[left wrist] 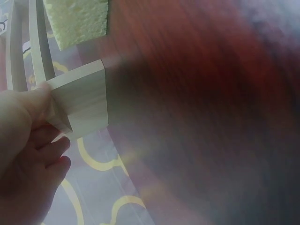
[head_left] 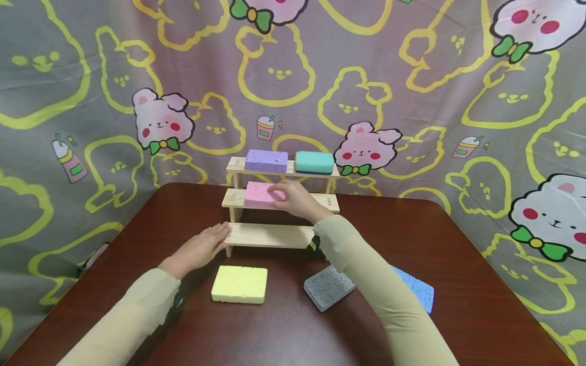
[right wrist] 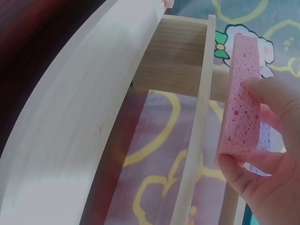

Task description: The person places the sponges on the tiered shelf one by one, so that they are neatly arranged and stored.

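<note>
A pink sponge is on the middle step of a three-tier wooden shelf. My right hand grips it from the right; in the right wrist view thumb and fingers pinch the ends of the pink sponge. At the left end of the bottom step, my left hand holds the shelf's edge, its thumb against the wood and fingers curled beneath in the left wrist view. On the top step, a purple sponge sits left of a teal sponge.
On the brown table in front of the shelf lie a yellow sponge at left and a grey sponge at right. A blue sponge is partly hidden by the right sleeve. A patterned curtain hangs behind.
</note>
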Demonstrator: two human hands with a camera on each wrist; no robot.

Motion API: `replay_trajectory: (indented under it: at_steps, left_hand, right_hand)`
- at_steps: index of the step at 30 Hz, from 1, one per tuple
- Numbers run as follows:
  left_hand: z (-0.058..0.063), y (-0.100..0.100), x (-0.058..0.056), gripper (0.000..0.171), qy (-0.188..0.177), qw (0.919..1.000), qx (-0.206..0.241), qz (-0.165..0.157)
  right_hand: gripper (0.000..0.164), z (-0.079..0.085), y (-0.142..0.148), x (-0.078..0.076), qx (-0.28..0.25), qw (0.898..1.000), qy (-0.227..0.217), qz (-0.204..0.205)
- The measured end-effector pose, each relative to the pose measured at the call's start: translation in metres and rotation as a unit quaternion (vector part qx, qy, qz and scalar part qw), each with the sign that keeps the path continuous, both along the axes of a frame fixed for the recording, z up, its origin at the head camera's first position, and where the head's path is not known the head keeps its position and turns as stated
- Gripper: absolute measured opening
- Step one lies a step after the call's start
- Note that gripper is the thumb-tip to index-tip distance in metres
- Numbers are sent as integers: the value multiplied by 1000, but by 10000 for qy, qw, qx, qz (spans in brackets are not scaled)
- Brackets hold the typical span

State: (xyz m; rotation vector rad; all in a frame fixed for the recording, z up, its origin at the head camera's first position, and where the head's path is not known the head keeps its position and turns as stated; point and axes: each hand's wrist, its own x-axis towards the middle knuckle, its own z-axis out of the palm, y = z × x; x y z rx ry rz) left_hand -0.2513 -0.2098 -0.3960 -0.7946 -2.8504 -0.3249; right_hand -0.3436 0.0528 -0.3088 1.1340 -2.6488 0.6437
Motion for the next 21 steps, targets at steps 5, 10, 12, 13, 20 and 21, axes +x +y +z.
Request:
replay_trajectory:
  at_steps: [5,10,12,13,20,21]
  left_hand:
    - [0,0,0,48,-12,10000,9,32]
    - [1,0,1,48,14,10000,14,26]
    - [1,0,1,48,2,10000,13,39]
    - [1,0,1,48,-2,10000,9,44]
    - [0,0,1,48,-37,10000,25,49]
    - [0,0,1,48,-19,10000,27,39]
  right_hand:
    - [34,-2,-8,-3,-24,9999,131,38]
    - [34,-5,-13,-5,-6,9999,99,-20]
    - [34,-6,-15,-6,-4,10000,58,-64]
    - [34,-6,-16,-7,11,10000,45,-84]
    - [33,-9,-23,-9,149,9998,99,-99]
    - [33,-9,-23,-9,161,9998,112,-100]
